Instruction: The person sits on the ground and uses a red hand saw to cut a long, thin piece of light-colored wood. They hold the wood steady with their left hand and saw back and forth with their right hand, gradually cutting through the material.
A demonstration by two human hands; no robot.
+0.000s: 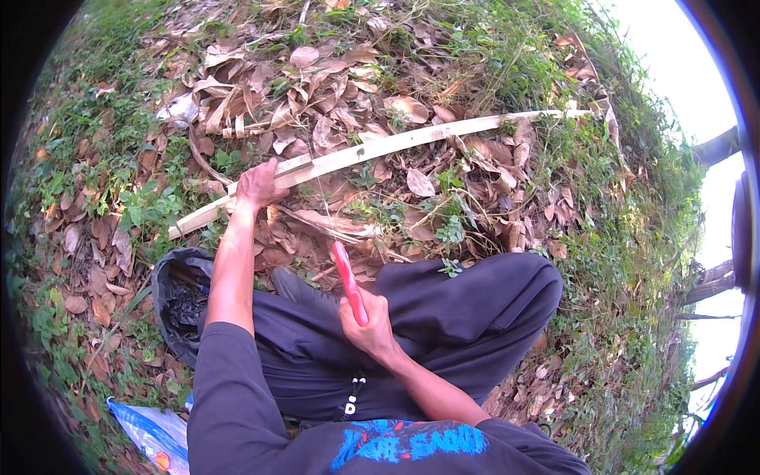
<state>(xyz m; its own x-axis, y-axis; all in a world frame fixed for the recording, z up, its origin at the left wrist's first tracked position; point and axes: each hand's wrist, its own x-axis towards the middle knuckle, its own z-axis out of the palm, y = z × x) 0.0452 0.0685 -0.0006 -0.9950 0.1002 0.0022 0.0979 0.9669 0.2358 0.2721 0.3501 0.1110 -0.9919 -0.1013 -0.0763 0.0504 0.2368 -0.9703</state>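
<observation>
A long pale wooden strip (412, 141) lies slantwise over the dry leaves in front of me, its right end farther away. Near its left part my left hand (260, 187) is closed around it and presses down. A shorter length of wood edge (294, 165) shows right beside that hand. My right hand (366, 321) is wrapped round the red handle (349, 281) of a saw, over my lap. The thin saw blade (325, 198) is seen edge-on and reaches up to the strip, just right of my left hand. How deep it sits in the wood I cannot tell.
A black plastic bag (180, 293) stands open by my left knee. Behind it lies a blue and white plastic bag (150, 434). Brown leaves (332, 79) and low green plants (451, 229) cover the ground. My crossed legs (467, 317) are close below the strip.
</observation>
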